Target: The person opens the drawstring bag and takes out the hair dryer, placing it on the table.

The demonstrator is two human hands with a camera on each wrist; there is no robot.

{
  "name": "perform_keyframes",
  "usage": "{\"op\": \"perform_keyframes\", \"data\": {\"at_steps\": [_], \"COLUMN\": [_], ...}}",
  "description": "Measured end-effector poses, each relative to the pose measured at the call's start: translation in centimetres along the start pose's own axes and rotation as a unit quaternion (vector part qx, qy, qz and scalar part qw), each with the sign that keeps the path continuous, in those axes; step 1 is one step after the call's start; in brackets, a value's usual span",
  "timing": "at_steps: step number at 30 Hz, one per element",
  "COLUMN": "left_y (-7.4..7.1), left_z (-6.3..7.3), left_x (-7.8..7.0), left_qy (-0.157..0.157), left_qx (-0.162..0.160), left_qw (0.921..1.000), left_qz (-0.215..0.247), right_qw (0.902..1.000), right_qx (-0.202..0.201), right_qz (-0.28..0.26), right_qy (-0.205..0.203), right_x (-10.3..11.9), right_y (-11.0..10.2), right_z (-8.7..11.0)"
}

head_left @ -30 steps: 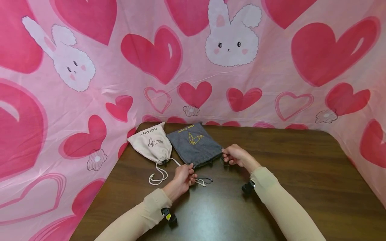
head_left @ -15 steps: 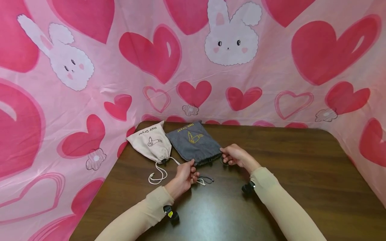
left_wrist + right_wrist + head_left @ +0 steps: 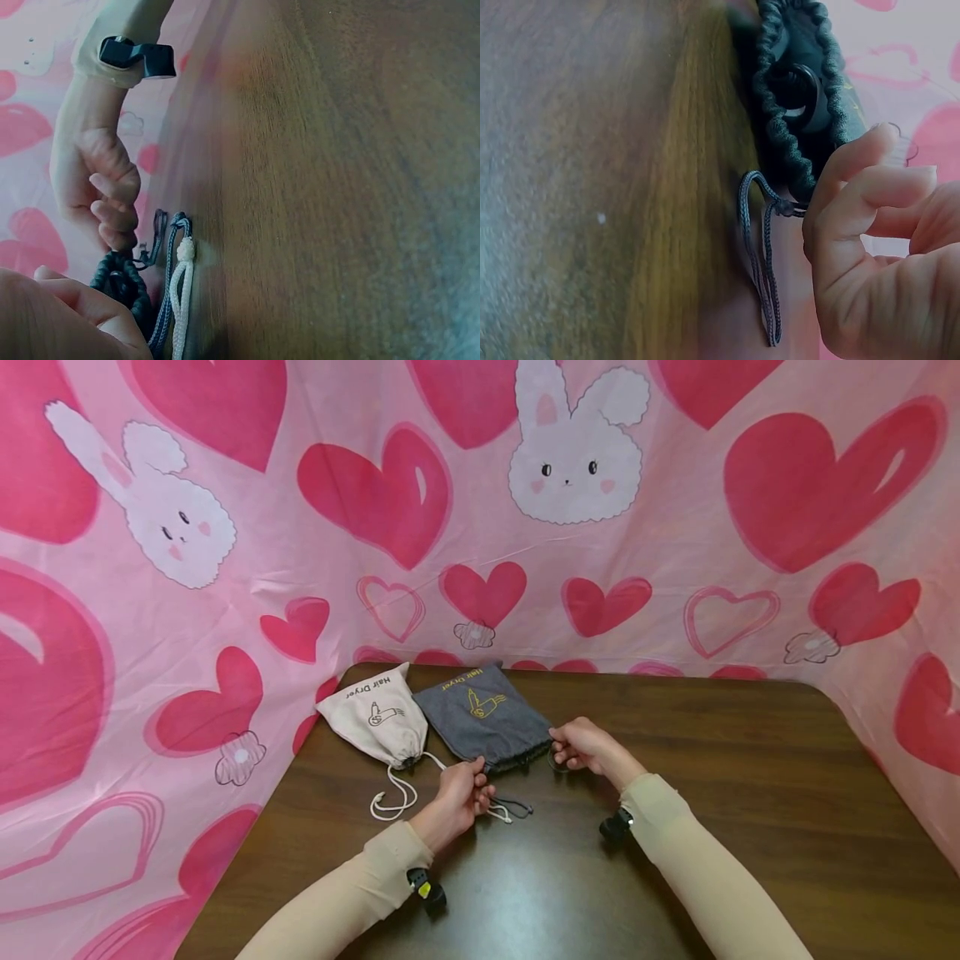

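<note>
A dark grey drawstring bag (image 3: 480, 714) with yellow "Hair Dryer" lettering lies on the table, its mouth towards the person. My left hand (image 3: 459, 796) pinches the near left end of the mouth. At the right end, my right hand (image 3: 588, 747) pinches the other corner with curled fingers. Between them the gathered rim (image 3: 769, 97) stands partly open in the right wrist view, with a black loop (image 3: 804, 94) inside. A grey drawstring (image 3: 754, 255) hangs from the right end. Another grey cord (image 3: 517, 806) lies past the left hand. The bag's contents are mostly hidden.
A cream drawstring bag (image 3: 378, 714), also lettered "Hair Dryer", lies left of the grey one, its mouth gathered. One white cord (image 3: 393, 802) loops on the brown table (image 3: 712, 760); another white end (image 3: 501, 814) shows beyond my left hand. Pink heart-patterned cloth (image 3: 525, 543) surrounds the table.
My left hand has shifted slightly up and to the right, and my right hand very slightly left. The grey bag's mouth looks a little narrower and more gathered.
</note>
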State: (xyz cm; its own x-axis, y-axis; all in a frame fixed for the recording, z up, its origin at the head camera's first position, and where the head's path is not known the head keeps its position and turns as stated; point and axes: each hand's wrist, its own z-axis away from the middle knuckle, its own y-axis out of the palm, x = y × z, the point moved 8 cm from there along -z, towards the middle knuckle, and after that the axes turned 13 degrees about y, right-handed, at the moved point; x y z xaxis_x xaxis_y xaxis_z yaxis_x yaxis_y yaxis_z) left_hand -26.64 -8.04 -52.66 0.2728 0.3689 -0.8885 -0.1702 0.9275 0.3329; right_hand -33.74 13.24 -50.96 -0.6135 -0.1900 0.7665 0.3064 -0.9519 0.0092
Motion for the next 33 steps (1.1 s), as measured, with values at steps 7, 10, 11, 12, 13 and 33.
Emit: {"op": "perform_keyframes", "data": {"at_steps": [7, 10, 11, 12, 13, 33], "left_y": [-0.2, -0.2, -0.2, -0.3, -0.3, -0.2], "left_z": [-0.1, -0.2, -0.2, -0.2, -0.2, -0.4], "left_x": [-0.1, -0.1, -0.1, -0.1, -0.1, 0.0], "left_qy": [0.009, 0.013, 0.013, 0.012, 0.012, 0.01], "left_qx": [-0.009, -0.016, -0.017, -0.018, -0.018, -0.018], "left_qw": [0.9998, 0.9996, 0.9996, 0.9996, 0.9996, 0.9997], "left_qz": [-0.015, -0.019, -0.02, -0.02, -0.02, -0.014], "right_qw": [0.9999, 0.9999, 0.9999, 0.9999, 0.9999, 0.9995], "right_qx": [-0.005, -0.007, -0.008, -0.009, -0.01, -0.014], "right_qz": [-0.007, -0.009, -0.01, -0.01, -0.011, -0.027], "right_qy": [-0.006, -0.008, -0.008, -0.007, -0.006, -0.003], "right_x": [0.3, 0.4, 0.4, 0.4, 0.4, 0.6], "right_y": [-0.5, -0.5, -0.6, -0.6, -0.7, -1.3], "right_z": [0.2, 0.2, 0.2, 0.2, 0.2, 0.0]}}
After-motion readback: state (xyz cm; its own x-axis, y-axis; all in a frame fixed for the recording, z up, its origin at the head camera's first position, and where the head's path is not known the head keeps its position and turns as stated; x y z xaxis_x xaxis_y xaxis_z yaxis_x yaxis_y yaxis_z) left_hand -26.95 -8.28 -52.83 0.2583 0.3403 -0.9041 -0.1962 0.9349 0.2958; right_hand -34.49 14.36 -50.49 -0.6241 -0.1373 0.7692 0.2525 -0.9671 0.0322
